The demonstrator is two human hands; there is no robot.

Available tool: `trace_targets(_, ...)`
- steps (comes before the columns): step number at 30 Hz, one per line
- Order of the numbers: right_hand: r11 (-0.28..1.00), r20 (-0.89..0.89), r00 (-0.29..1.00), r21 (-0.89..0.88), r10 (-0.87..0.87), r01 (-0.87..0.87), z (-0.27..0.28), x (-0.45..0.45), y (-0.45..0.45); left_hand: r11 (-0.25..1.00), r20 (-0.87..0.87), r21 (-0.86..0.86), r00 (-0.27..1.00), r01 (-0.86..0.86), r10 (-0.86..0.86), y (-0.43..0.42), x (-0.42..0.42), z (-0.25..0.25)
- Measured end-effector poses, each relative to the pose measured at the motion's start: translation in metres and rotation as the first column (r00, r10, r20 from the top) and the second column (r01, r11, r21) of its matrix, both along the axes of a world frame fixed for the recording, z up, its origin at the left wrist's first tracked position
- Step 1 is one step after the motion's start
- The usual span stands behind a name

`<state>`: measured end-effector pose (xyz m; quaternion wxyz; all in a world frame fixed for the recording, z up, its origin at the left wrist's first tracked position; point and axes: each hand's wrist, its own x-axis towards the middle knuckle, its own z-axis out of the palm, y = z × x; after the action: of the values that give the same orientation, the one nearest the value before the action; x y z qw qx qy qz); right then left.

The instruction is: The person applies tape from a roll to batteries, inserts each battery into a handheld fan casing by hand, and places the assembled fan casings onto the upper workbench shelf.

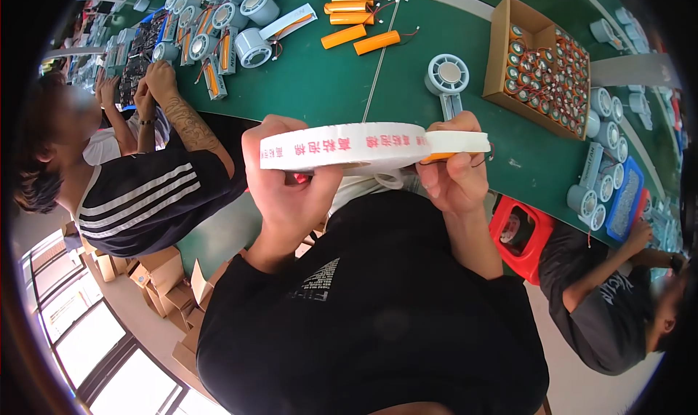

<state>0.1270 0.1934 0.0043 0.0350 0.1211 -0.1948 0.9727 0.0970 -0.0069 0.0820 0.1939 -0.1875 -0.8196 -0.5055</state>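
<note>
My left hand (pixel 291 189) is wrapped round a wide roll of white tape (pixel 349 147) with red printed characters. In my right hand (pixel 459 169) is an orange battery (pixel 440 156), gripped between thumb and fingers. A white strip (pixel 462 142) runs from the roll across the top of the battery. Thin wires show at the battery's right end. Just beyond my right hand, a light blue fan (pixel 447 74) lies on the green table (pixel 414 22), its handle partly behind my fingers.
Loose orange batteries (pixel 351 13) lie at the far middle. A cardboard box (pixel 502 55) of batteries stands at right. Fan parts (pixel 254 48) are piled at left. Co-workers (pixel 138 204) sit on both sides. A red stool (pixel 520 238) is at lower right.
</note>
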Motion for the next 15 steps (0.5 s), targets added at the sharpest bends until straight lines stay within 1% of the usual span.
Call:
trace_targets(3,0.996,0.011,1.000,-0.086,0.006,-0.005,-0.002,0.005,0.001,0.987,0.035,-0.145,0.997,0.075,-0.070,0.001,0.001,0.019)
trace_targets(4,0.996,0.016,1.000,-0.090,0.004,-0.003,-0.003,0.008,0.001,0.986,0.041,-0.148,0.997,0.077,-0.072,0.002,0.003,0.021)
trace_targets(8,0.993,0.018,1.000,-0.116,0.015,-0.013,-0.008,0.010,0.010,0.994,0.139,-0.070,0.987,0.089,-0.078,0.014,0.005,0.024)
trace_targets(9,0.993,0.017,1.000,-0.114,0.008,-0.006,-0.009,0.010,0.010,0.993,0.138,-0.069,0.987,0.095,-0.085,0.015,0.003,0.024)
trace_targets(13,0.982,-0.028,0.999,-0.186,0.034,-0.038,-0.014,0.008,0.009,0.984,0.103,-0.140,0.990,0.114,-0.100,0.016,-0.005,0.022)
trace_targets(15,0.982,-0.046,0.998,-0.184,0.038,-0.046,-0.015,0.005,0.010,0.984,0.114,-0.137,0.989,0.113,-0.097,0.017,-0.005,0.023)
